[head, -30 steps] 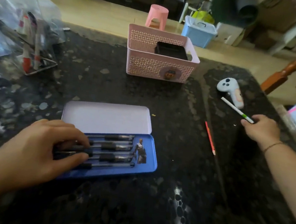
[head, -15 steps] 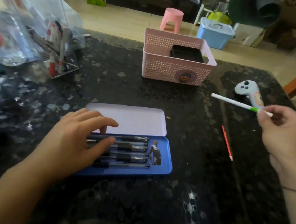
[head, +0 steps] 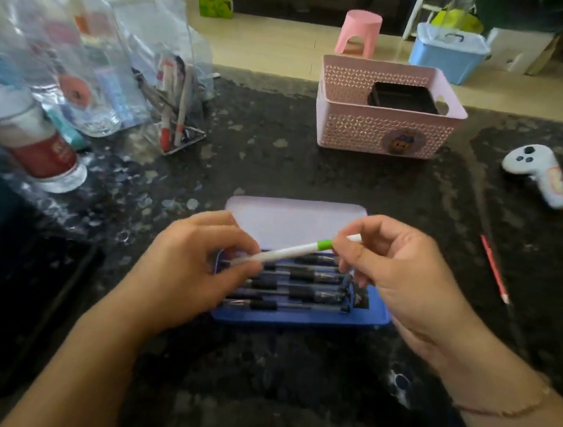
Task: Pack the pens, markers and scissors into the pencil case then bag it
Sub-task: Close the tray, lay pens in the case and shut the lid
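Observation:
An open blue pencil case (head: 297, 320) with a pale lilac lid lies in the middle of the dark stone table. Several black pens (head: 304, 286) lie in rows inside it. My right hand (head: 401, 280) pinches a white pen with a green band (head: 290, 250) near its right end and holds it slanted just above the case. My left hand (head: 191, 273) is at the case's left end, its fingertips at the white pen's lower left end. A red pencil (head: 495, 268) lies on the table to the right.
A pink perforated basket (head: 380, 136) holding a black box stands behind the case. A white game controller (head: 535, 172) lies at the right. Clear plastic bags with pens and bottles (head: 91, 67) crowd the left back. A red-labelled bottle (head: 35, 148) lies at the left.
My right hand has carried the white pen from the right side of the table to above the case. My left hand has lifted off the black pens and met the pen's left end.

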### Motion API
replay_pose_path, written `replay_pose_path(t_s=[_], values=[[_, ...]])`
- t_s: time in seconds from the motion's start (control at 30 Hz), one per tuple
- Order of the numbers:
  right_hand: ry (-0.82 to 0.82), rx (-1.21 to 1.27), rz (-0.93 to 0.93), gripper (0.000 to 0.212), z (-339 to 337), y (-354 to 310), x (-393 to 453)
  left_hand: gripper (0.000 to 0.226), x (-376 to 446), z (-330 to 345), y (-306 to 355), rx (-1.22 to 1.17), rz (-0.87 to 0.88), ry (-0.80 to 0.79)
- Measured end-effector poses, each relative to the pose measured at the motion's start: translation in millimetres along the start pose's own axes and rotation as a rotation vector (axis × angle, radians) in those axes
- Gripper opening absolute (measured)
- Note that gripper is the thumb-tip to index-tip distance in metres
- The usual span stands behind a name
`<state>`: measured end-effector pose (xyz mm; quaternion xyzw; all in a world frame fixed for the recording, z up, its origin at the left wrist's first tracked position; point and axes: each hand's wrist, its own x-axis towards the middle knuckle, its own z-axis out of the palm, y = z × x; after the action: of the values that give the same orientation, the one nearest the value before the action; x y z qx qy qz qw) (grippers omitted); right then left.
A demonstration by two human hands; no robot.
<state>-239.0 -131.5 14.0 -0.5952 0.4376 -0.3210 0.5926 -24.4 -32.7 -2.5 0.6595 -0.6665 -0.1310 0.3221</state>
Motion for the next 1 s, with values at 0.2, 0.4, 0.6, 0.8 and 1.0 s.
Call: replay_pose_path(t_s=[0.2, 0.4, 0.6, 0.8, 1.0], values=[[-0.091, -0.756, -0.201, 0.01, -22.1, 21.4, -28.3, 0.018, -8.6, 5.3, 3.8, 0.141, 0.06, -0.358], [-0.163, -0.831, -0.382, 0.013, -23.1, 41.6, -30.3, 0.015, -6.1, 8.6, 2.2, 0.187, 0.05, -0.365], [-0.204, -0.81, -0.479, 0.007, -20.3, 42.7, -33.4, 0.012, -3.3, 10.1, 4.9, 0.155, 0.037, -0.34], [0.534, -0.98, -0.25, 0.021, -110.2, 36.6, 8.9, 0.007, -2.1, 8.2, 1.1, 0.17, -0.01, -0.358], [0.6, -1.189, 0.211, 0.036, -165.0, 67.7, 24.9, 0.029, 0.2, 13.8, 3.0, 0.215, -0.017, -0.315]])
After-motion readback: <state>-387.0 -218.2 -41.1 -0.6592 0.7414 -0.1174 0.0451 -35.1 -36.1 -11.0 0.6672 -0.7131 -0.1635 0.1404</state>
